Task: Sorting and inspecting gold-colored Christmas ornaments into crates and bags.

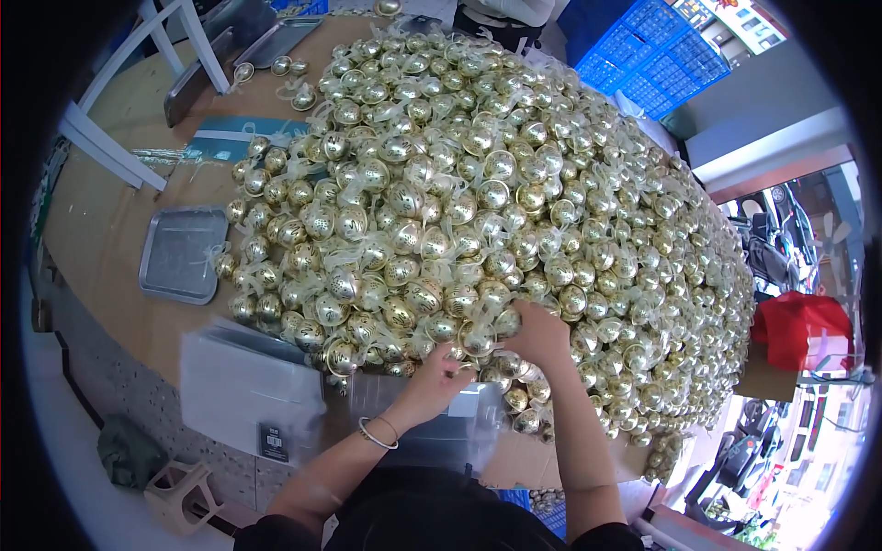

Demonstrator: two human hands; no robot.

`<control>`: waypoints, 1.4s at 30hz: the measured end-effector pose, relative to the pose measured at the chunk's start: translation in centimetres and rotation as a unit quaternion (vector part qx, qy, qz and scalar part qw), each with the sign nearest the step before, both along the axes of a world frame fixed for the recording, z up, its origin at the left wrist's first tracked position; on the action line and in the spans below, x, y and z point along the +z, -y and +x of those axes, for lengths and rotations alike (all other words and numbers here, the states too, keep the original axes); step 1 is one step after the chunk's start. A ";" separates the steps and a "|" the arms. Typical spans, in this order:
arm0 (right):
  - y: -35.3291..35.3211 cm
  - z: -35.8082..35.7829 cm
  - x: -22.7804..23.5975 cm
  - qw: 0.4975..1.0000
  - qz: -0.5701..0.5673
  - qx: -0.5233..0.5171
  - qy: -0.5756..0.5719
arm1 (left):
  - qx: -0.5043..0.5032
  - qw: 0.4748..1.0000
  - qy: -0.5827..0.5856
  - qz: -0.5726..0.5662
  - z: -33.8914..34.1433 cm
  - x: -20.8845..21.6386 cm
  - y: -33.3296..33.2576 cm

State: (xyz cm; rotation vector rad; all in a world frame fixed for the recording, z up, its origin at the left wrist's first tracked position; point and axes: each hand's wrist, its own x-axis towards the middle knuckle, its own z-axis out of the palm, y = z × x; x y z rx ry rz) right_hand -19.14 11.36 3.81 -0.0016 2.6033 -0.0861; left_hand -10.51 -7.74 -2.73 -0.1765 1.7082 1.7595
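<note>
A big heap of shiny gold balls (pixel 441 211) with pierced patterns and pale sheer ribbons covers most of the table. At its near edge my left hand (pixel 435 384), with bracelets on the wrist, has its fingertips pinched on what looks like a pale ribbon (pixel 466 371). Just right of it, my right hand (pixel 540 338) curls its fingers over a gold ball (pixel 507 321) at the heap's front; the fingertips are partly hidden. Another gold ball (pixel 477 338) sits between both hands. Clear plastic bags (pixel 432 413) lie beneath my left forearm.
More clear plastic sheets (pixel 248 381) hang over the table's near edge. A grey metal tray (pixel 184 254) lies at left, near a white frame (pixel 115 151). Blue crates (pixel 652 55) stand far right, a red bag (pixel 804 329) at right. A beige stool (pixel 182 496) stands on the floor.
</note>
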 end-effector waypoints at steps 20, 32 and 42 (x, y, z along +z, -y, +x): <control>-11.4 15.9 -3.0 0.195 -0.860 -0.468 0.055 | -0.088 0.994 0.019 0.057 1.9 1.6 1.2; -23.7 47.8 -10.9 0.279 -0.566 -0.691 -0.352 | -0.035 0.996 0.078 0.025 2.2 2.7 4.3; -2.1 13.8 -2.9 0.881 -0.305 -0.253 -0.258 | -0.057 0.998 0.013 0.038 4.0 2.2 3.4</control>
